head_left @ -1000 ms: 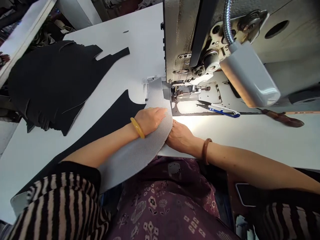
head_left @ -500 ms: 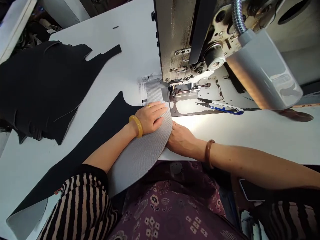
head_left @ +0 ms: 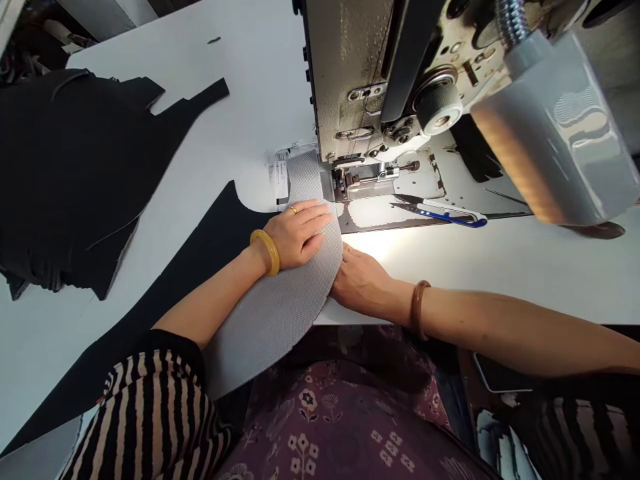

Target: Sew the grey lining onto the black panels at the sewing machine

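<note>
A grey mesh-textured fabric piece [head_left: 265, 333] with a curved edge lies beside the sewing machine's needle area [head_left: 345, 183], its narrow end reaching past the presser foot's left side. My left hand [head_left: 300, 233] rests flat on top of it, fingers extended toward the machine. At the curved right edge, my right hand [head_left: 363, 280] grips the fabric, its fingertips hidden beneath. Under the grey piece and my left forearm spreads a black fabric piece [head_left: 200, 247]. Whether the two pieces are joined I cannot tell.
Thread snips [head_left: 445, 212] with a blue-and-white handle lie right of the needle area. A pile of black cut pieces [head_left: 85, 180] covers the table's left side. The machine head [head_left: 350, 67] and a grey lamp [head_left: 560, 133] overhang the far right.
The view has shifted slightly, so the black pile sits farther left and the lamp farther right. Both hands keep nearly the same hold and place on the grey fabric.
</note>
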